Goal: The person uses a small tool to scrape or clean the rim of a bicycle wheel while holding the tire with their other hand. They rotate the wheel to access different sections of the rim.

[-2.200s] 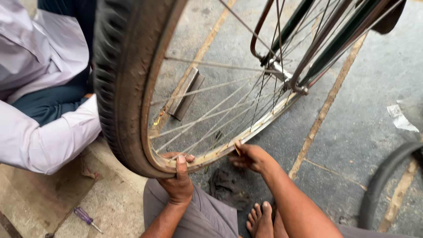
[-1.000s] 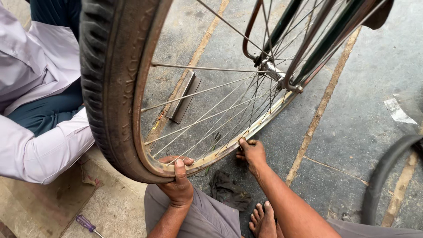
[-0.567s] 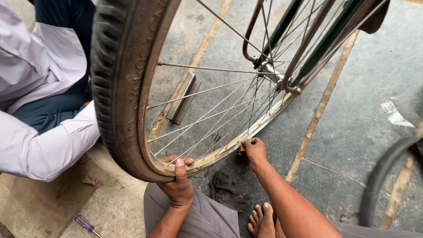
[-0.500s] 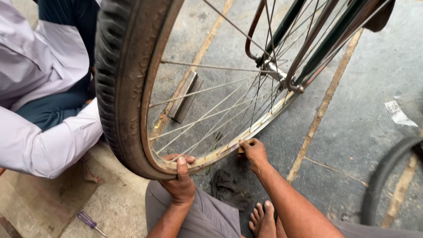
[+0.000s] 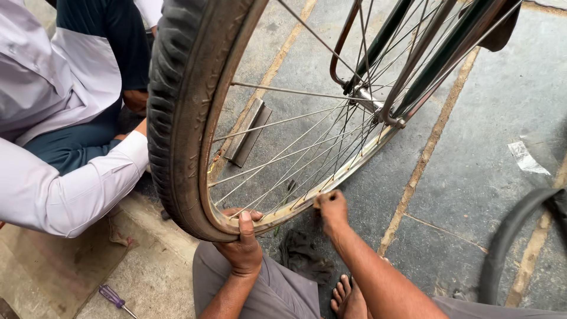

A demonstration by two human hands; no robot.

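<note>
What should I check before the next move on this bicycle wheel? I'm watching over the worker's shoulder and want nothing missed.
1. Left hand gripping the tyre and rim at the bottom: ok.
2. Right hand pinched at the rim: ok; what it pinches, cannot tell.
3. Fingers away from the spokes: ok.
4. Other person's sleeve apart from the tyre: not ok, it sits right beside it.
5. Screwdriver within reach on the ground: ok.
6. Tyre seated all round: cannot tell.

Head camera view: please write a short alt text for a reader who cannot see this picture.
Seen from above, a person's left hand grips the bottom of a worn bicycle tyre and its rusty rim, while the right hand pinches the rim further along. A second person in a white sleeve crouches at left, and a purple screwdriver lies on the stone floor.
</note>
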